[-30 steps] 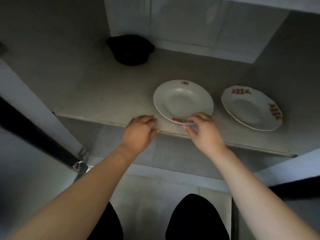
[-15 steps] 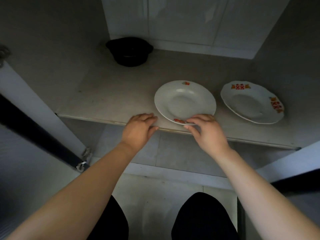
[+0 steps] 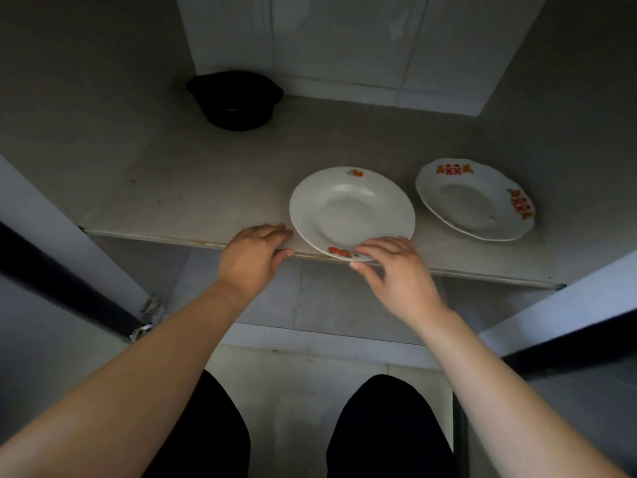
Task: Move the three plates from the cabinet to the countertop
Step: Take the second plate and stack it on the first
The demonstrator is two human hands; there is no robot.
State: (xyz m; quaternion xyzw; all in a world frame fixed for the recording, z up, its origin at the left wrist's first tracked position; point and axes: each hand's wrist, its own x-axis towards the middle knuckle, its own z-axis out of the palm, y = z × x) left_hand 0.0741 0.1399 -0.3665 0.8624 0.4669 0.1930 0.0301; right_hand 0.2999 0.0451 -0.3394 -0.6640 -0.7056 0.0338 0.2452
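Note:
A white plate with small red fruit marks [image 3: 351, 212] lies on the cabinet shelf [image 3: 193, 198], its near rim jutting slightly over the shelf's front edge. My right hand [image 3: 396, 274] pinches that near rim, fingers on top and thumb underneath. Just left of the plate, my left hand [image 3: 253, 258] rests palm down on the shelf edge, fingertips almost touching the rim, holding nothing. A second white plate with a scalloped rim and red-orange patterns [image 3: 475, 198] lies flat to the right, apart from both hands. Only two plates are in view.
A black pot [image 3: 236, 98] stands at the back left of the shelf. The cabinet's side walls close in on both sides, with open door edges at lower left [image 3: 69, 281] and lower right [image 3: 565, 326]. My knees [image 3: 389, 426] are below.
The plate has slid slightly toward the shelf's front edge under my right hand. My left hand has stayed on the shelf edge beside it.

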